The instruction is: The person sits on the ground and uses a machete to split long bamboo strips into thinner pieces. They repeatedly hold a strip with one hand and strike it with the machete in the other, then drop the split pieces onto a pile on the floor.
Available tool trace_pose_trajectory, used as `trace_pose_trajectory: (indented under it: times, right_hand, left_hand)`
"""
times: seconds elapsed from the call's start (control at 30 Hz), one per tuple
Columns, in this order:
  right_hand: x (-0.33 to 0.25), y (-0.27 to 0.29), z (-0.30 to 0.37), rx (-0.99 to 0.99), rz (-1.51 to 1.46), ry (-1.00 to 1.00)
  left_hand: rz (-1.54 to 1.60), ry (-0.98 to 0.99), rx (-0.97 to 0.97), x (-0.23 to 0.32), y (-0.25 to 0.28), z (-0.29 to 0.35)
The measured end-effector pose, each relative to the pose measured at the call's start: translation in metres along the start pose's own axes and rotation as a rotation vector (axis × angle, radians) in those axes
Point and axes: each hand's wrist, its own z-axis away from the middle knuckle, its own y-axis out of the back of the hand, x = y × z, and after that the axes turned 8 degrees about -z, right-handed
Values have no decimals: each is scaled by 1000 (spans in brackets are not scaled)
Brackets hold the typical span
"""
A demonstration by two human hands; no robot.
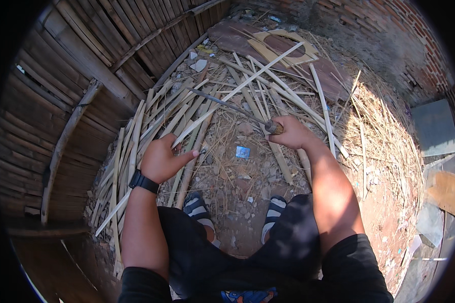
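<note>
Bamboo-slat walling (28,136) rises at left; next, the left hand (163,159) grasps a pale strip (247,85), which slants up through it and visually crosses a slender blade (242,111), its wooden handle (273,127) clenched in the right hand (292,133).

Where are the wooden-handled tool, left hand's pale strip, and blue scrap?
Wooden-handled tool (242,112): head view, on its thin blade.
Pale strip (199,120): head view, on its midsection.
Blue scrap (242,152): head view, on its upper face.

Both arms (144,227) stretched out front, left hand (162,159) curled, thumb (183,160) poking sideways, right hand (292,133) pretty much clenched.
</note>
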Motion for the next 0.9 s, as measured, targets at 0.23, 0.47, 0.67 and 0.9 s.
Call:
trace_pose_trajectory:
  times: [0.23,0.47,0.67,0.9]
  right_hand:
    - [6,3,4,69,-251,-304]
    - [14,0,1,63,-79,24]
    - [1,10,8,71,-314,-229]
    - [-6,9,4,0,10,46]
  left_hand:
    - [-85,32,37,-11,-4,4]
    - [-53,-12,63,10,-11,3]
    - [-25,-15,70,2,-12,2]
    - [-47,-9,37,17,-9,-1]
